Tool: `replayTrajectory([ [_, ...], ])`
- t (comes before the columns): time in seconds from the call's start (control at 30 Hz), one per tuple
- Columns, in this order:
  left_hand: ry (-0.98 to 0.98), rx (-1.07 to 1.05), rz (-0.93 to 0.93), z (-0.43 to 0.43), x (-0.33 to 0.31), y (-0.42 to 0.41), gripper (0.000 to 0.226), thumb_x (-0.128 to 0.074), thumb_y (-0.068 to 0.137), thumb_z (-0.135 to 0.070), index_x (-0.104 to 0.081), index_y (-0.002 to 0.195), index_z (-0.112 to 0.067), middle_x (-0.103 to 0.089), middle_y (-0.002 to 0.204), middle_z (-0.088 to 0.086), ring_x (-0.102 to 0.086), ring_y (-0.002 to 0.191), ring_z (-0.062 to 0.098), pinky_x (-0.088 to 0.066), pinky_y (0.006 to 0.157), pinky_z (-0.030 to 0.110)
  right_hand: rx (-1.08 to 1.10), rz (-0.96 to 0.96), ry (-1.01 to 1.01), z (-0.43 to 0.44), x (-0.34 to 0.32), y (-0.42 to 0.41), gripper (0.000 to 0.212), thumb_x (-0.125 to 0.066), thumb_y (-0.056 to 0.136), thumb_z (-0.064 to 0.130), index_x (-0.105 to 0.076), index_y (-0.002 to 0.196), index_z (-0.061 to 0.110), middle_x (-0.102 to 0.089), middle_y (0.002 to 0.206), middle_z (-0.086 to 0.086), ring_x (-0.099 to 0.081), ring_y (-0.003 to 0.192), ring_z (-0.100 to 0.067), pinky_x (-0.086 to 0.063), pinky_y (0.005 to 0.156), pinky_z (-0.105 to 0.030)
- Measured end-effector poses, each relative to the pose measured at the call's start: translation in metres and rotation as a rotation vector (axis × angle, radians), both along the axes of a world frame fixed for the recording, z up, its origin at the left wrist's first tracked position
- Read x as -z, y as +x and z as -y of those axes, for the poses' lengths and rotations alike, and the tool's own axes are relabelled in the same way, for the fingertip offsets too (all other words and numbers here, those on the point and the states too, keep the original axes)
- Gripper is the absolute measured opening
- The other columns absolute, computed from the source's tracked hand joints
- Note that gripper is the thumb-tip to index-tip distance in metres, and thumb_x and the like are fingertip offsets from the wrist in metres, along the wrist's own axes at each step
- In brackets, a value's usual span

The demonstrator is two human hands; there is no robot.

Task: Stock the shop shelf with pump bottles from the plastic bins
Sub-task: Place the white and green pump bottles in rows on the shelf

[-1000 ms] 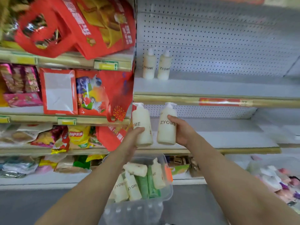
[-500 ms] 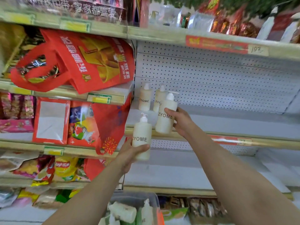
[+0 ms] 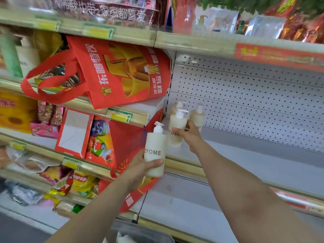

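Cream first bottle (image 3: 175, 131), gripped by the right hand (image 3: 190, 136), hangs over the shelf (image 3: 254, 155) at 7 o'clock of two shelved bottles (image 3: 198, 117), while the left hand (image 3: 139, 169) grips a second bottle (image 3: 155, 152) at 6 o'clock, with more seemingly left in the bin (image 3: 149, 231).

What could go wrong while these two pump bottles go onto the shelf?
1. The right hand holds the upper bottle close in front of the two standing bottles in the shelf corner; a nudge could topple them.
2. The left hand grips the lower bottle by its lower half, out past the shelf edge; a slip would likely drop it toward the bin.
3. The red bag hanging beside that corner might snag a pump.
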State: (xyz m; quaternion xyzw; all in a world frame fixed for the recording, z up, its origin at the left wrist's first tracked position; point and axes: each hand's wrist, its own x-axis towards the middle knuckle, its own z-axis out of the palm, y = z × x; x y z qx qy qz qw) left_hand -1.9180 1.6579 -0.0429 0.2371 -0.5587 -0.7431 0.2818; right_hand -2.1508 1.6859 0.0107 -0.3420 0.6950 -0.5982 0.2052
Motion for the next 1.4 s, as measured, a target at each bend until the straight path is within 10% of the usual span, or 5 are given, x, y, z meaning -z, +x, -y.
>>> replayTrajectory([
  [0.6,-0.093,0.073,0.015,-0.013,-0.034,-0.029,0.042,-0.078,0.079,-0.008,-0.059,0.116,-0.013,-0.069,0.112,0.017,-0.068,0.096,0.026,-0.057,0.080,0.044,0.077,0.089,0.076,-0.033,-0.039,0.036,0.057,-0.069,0.080,0.066,-0.068,0.112,0.019,-0.070,0.113,0.004,-0.067,0.103,-0.017,-0.056,0.092,-0.039],
  [0.73,-0.148,0.096,0.003,-0.022,-0.049,-0.052,0.039,-0.075,0.085,-0.017,-0.058,0.120,-0.015,-0.069,0.115,0.011,-0.069,0.101,0.021,-0.059,0.081,0.037,-0.240,0.129,0.182,-0.062,-0.050,0.040,0.052,-0.078,0.078,0.054,-0.073,0.112,0.014,-0.078,0.104,-0.003,-0.074,0.098,-0.019,-0.057,0.088,-0.037],
  [0.97,-0.296,0.200,0.027,-0.027,-0.058,-0.082,0.043,-0.064,0.095,-0.030,-0.051,0.134,-0.018,-0.063,0.130,-0.002,-0.060,0.121,0.015,-0.048,0.104,0.038,-0.174,0.110,0.122,-0.087,-0.055,0.009,0.038,-0.085,0.077,0.028,-0.073,0.109,0.009,-0.078,0.100,-0.004,-0.075,0.094,-0.019,-0.059,0.074,-0.028],
  [1.4,-0.588,-0.386,0.266,0.044,-0.066,-0.149,0.074,-0.072,0.085,-0.040,-0.037,0.149,-0.027,-0.045,0.144,0.013,-0.041,0.134,0.031,-0.038,0.110,0.047,0.080,-0.091,0.224,-0.084,-0.029,-0.058,0.062,-0.092,0.067,0.023,-0.061,0.119,0.016,-0.069,0.116,0.000,-0.064,0.109,-0.021,-0.052,0.087,-0.035],
])
